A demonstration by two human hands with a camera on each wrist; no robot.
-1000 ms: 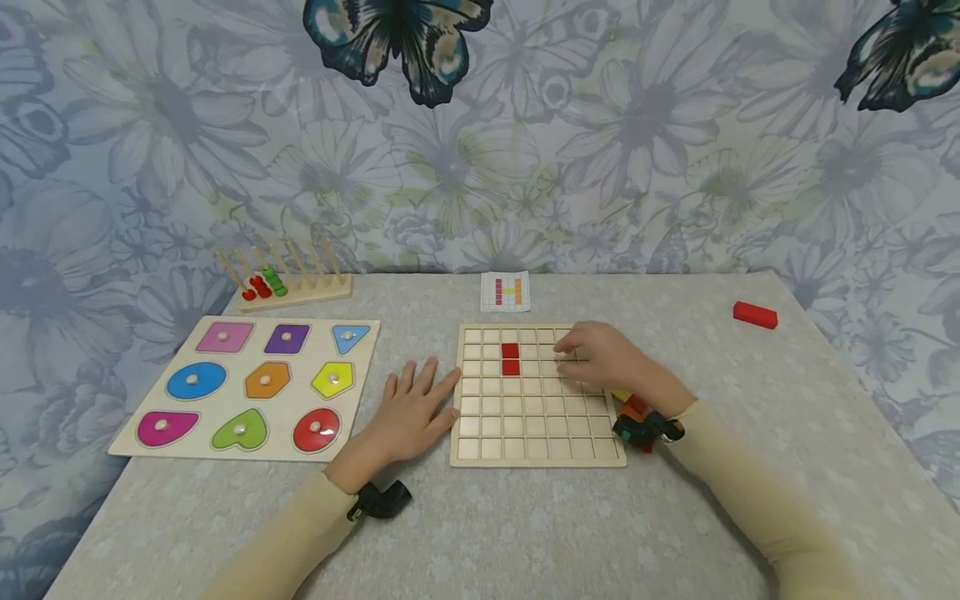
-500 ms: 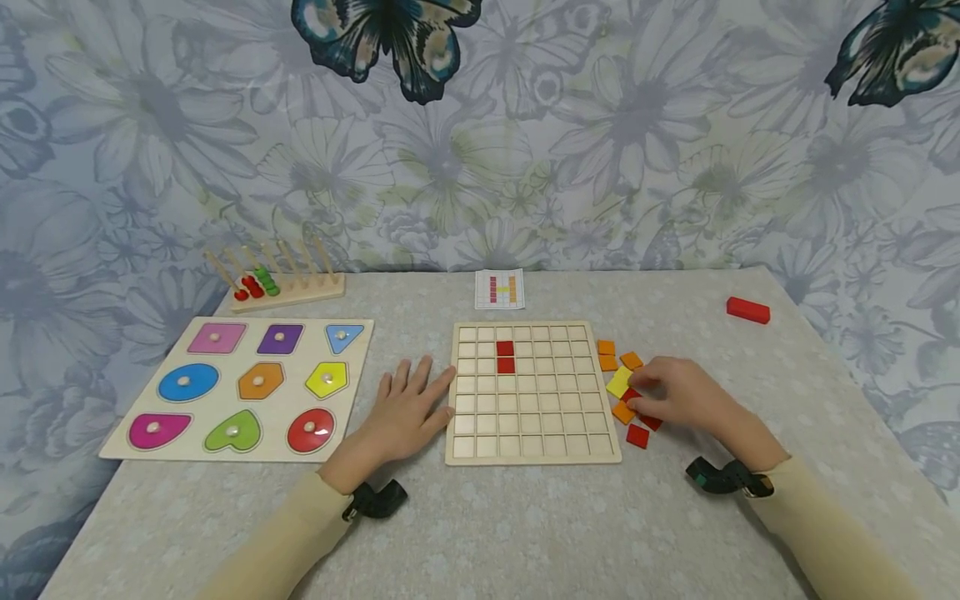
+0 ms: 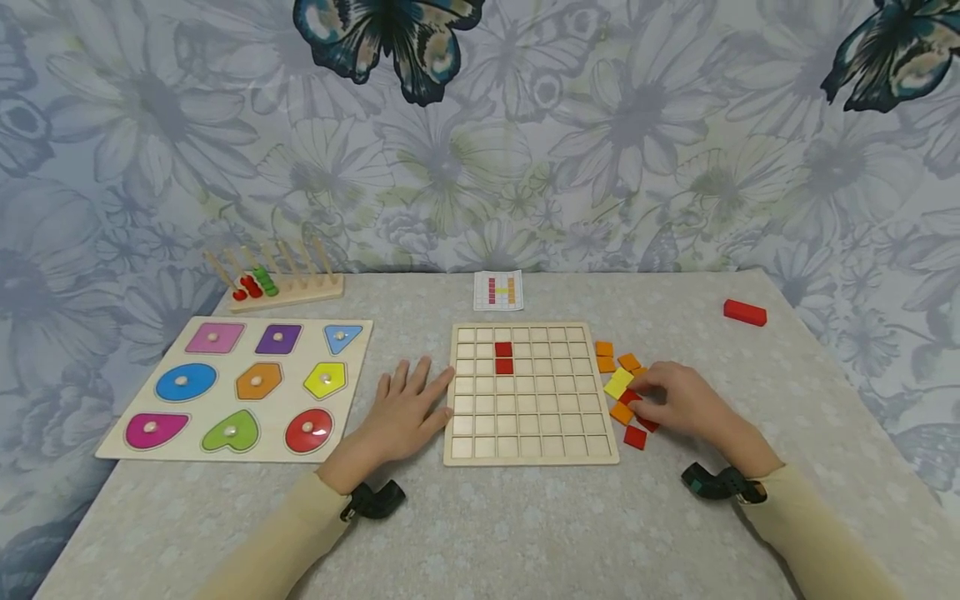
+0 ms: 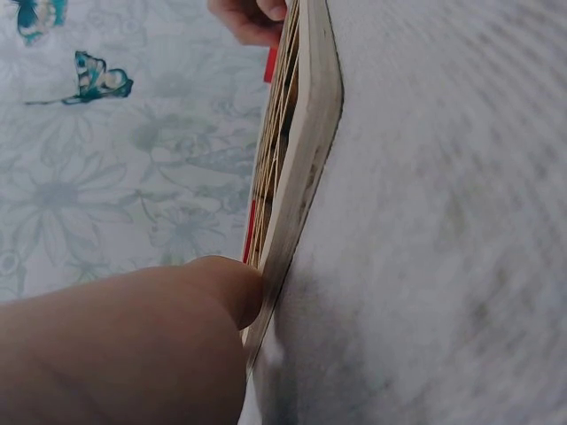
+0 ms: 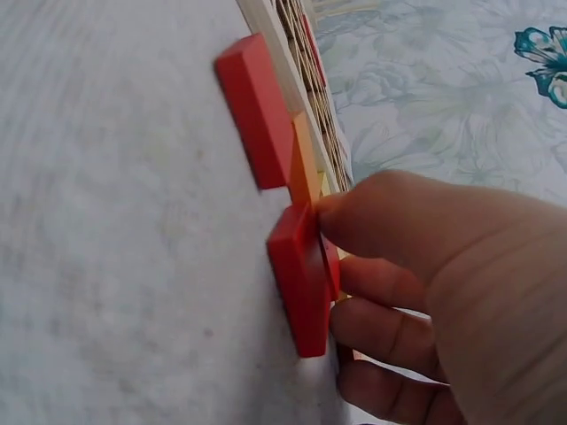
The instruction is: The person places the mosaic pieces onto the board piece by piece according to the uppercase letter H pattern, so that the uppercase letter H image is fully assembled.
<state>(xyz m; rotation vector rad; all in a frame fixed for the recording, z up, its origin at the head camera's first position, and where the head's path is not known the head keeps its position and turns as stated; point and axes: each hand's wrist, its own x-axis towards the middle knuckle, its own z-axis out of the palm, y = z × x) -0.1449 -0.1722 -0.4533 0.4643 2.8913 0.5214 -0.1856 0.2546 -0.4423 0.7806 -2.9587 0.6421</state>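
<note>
A wooden grid board (image 3: 531,458) lies mid-table, with two red square tiles (image 3: 503,358) one behind the other in its cells. My left hand (image 3: 401,417) rests flat, fingers spread, its thumb and index finger touching the board's left edge; the left wrist view shows the thumb (image 4: 226,288) against that edge. Right of the board lies a loose heap of red, orange and yellow tiles (image 3: 618,383). Over this heap my right hand (image 3: 686,408) has curled fingers and pinches a red tile (image 5: 331,266), partly hidden, between thumb and fingertips. Another red tile (image 5: 301,283) lies just in front.
A shape puzzle board (image 3: 277,446) with knobbed pieces lies at the left. Behind it stands a wooden peg rack (image 3: 307,290) with red and green beads. A pattern card (image 3: 498,290) lies behind the grid board; a red block (image 3: 745,312) is at far right.
My right hand has moved from above the grid board rightward and nearer to the tile heap, where it stays over the last half second. The left hand keeps its place.
</note>
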